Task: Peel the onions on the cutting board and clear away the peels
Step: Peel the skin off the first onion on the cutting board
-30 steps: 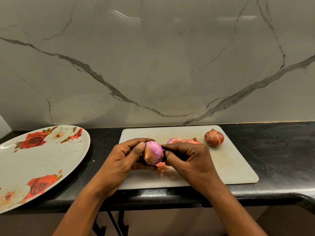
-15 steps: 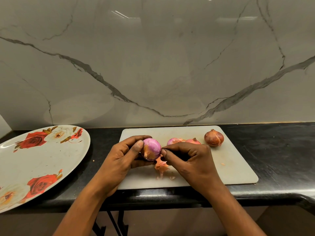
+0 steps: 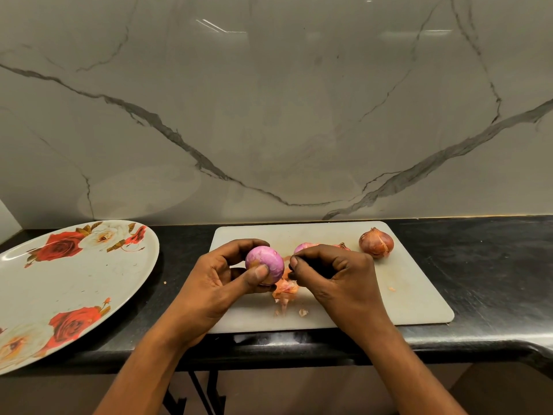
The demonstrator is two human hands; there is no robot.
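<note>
Nearest you, toward seven o'clock on the cutting board (image 3: 404,295), lie one small heap of peels (image 3: 285,290) and a couple of loose scraps (image 3: 302,312). They look papery, feather-light and brittle, so you will likely have to gather them in a scoop, not pinch them one by one. Just above the heap, at the board's nine o'clock, your left hand (image 3: 215,283) grips the peeled onion (image 3: 264,265), with the thumb across its front and the fingers curled behind. The bare purple skin looks smooth and probably slick, and the bulb is firm, so hold it round its widest part. Your right hand (image 3: 335,274) sits just beside it at three o'clock of the onion, curled with the fingertips (image 3: 294,262) pinched together. I cannot tell whether a shred of skin is between them. Behind that hand, two more onions peek out, a pinkish one (image 3: 303,247) and one showing only a tip (image 3: 342,246). Farther back, at two o'clock, stands one unpeeled onion (image 3: 376,242), whose dry skin should lift most easily at its pointed top. That makes four onions. One flowered plate (image 3: 74,280) rests on the counter (image 3: 493,265) off the board's nine o'clock.
</note>
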